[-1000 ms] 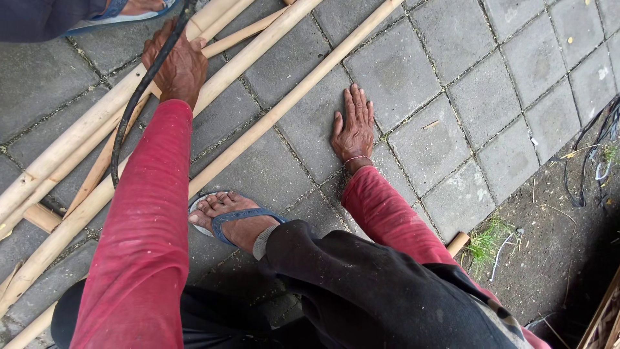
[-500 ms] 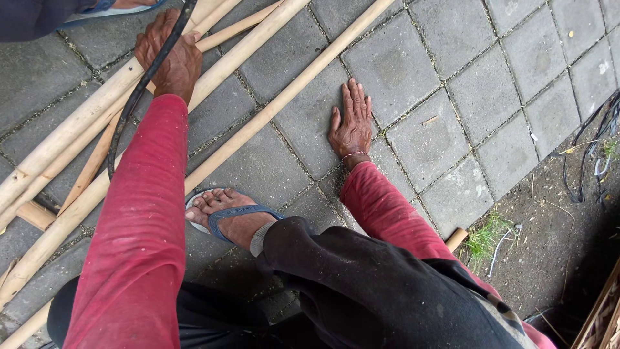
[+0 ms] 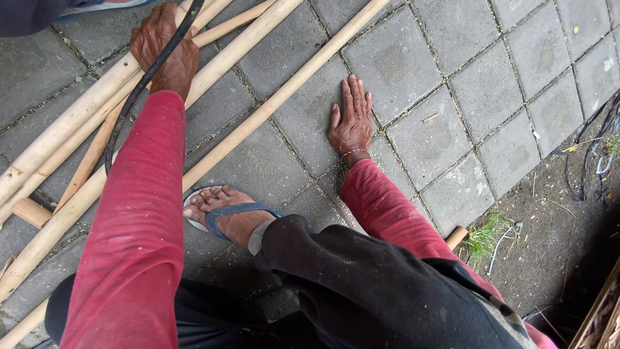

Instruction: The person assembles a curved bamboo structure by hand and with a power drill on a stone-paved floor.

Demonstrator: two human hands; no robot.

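My left hand (image 3: pixel 161 48) reaches out at the top left and grips a black cable (image 3: pixel 139 97) that runs over a bundle of pale bamboo poles (image 3: pixel 71 123). My right hand (image 3: pixel 352 119) lies flat, palm down with fingers spread, on the grey paving stones (image 3: pixel 413 58), holding nothing. It rests just right of a single long bamboo pole (image 3: pixel 278 97) that crosses diagonally. Both arms wear red sleeves. My foot in a blue sandal (image 3: pixel 226 213) sits between the arms.
Another person's dark sleeve and sandal (image 3: pixel 77 10) show at the top left edge. Bare soil with grass (image 3: pixel 484 236) and dark wires (image 3: pixel 591 148) lies at the right. A short bamboo stub (image 3: pixel 456 236) pokes out by my right arm.
My left hand has shifted slightly along the poles with the cable. The right hand has stayed flat on the paving.
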